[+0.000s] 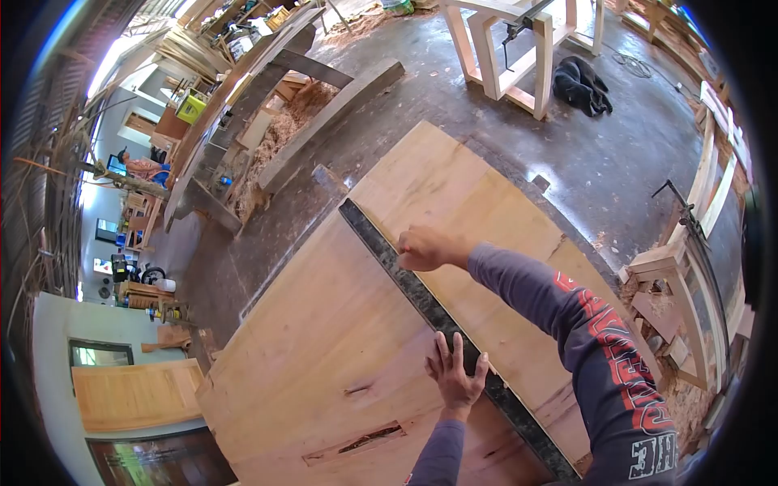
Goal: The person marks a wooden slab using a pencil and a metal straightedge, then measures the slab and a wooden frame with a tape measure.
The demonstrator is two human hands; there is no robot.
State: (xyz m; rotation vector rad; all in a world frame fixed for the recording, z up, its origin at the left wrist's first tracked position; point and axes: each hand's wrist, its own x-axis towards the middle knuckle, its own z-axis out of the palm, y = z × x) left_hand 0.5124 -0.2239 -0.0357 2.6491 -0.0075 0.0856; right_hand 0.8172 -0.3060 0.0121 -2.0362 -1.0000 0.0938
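A large pale wooden slab (324,348) lies in front of me, with a long dark straightedge (381,243) laid diagonally across it. My left hand (456,374) presses flat on the straightedge with its fingers spread. Farther up the straightedge, my right hand (423,248) is curled into a fist against its right edge. Whether that hand holds anything is hidden by the fingers. Both arms wear grey long sleeves, and the right sleeve has red lettering.
A crack and a long recess (356,441) mark the slab's near end. Beyond it are a wet concrete floor, a pale wooden frame (506,57), a dark bundle (582,85), sawdust piles (284,130) by a long bench at the left, and stacked wooden parts (677,283) at the right.
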